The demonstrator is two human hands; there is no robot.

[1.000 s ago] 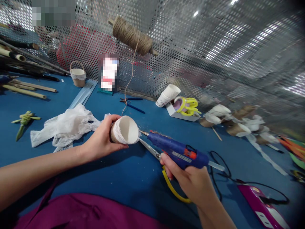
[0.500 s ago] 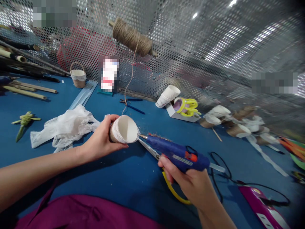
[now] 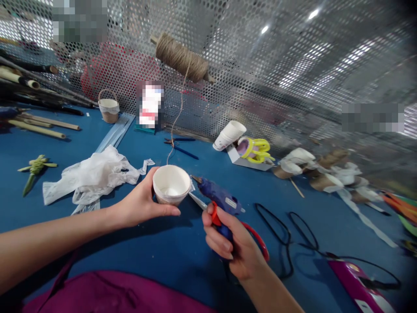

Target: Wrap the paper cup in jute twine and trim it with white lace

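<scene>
My left hand (image 3: 143,198) is closed around a white paper cup (image 3: 170,198), its open mouth tipped toward me. Pale trim runs below the rim, and twine trails from behind the cup. In my right hand (image 3: 233,243) is a blue glue gun (image 3: 219,194), with fingers wrapped around its grip by the red trigger. The nozzle is just right of the cup; whether they touch, I cannot tell. Scissors (image 3: 197,201) lie behind the right hand, partly hidden, a red handle showing beyond it. White lace (image 3: 97,171) is heaped left of the cup.
A twine spool (image 3: 180,56) hangs on the mesh panel. Pliers (image 3: 184,150), stacked paper cups (image 3: 230,134) and a small basket (image 3: 108,111) stand or lie toward the back. At right are the gun's black cord (image 3: 286,237) and a purple power strip (image 3: 350,282).
The cup has turned in my left hand, so its mouth shows more from above. My right hand has rotated the glue gun, and its nozzle has moved slightly off the rim.
</scene>
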